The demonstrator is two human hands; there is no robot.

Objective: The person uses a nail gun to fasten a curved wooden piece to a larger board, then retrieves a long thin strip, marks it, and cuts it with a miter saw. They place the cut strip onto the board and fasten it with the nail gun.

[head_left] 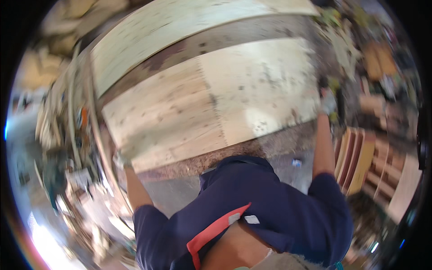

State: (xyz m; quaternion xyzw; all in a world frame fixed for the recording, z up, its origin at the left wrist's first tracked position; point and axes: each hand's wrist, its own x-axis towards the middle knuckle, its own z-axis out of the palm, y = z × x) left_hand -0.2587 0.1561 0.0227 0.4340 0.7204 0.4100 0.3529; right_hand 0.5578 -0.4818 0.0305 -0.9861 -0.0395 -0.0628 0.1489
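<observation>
A wide, pale wooden board (256,85) lies at a slant across the workbench in front of me. A jagged, dark-dotted seam runs across its middle, and dark specks mark its face. My left hand (120,159), in what looks like a light glove, is closed at the board's near left corner. At the right end, my right hand (327,103) grips the board's edge and also appears gloved. Motion blur smears the fingers of both hands. Farther off, a second pale board (175,24) lies beyond a strip of bare bench.
The brown, worn workbench (234,31) shows around the boards. Long wooden strips (92,103) run along the left. Stacked wooden pieces (355,157) and an open wooden frame (389,173) stand at right. A small blue-and-white object (296,162) lies below the bench's near edge.
</observation>
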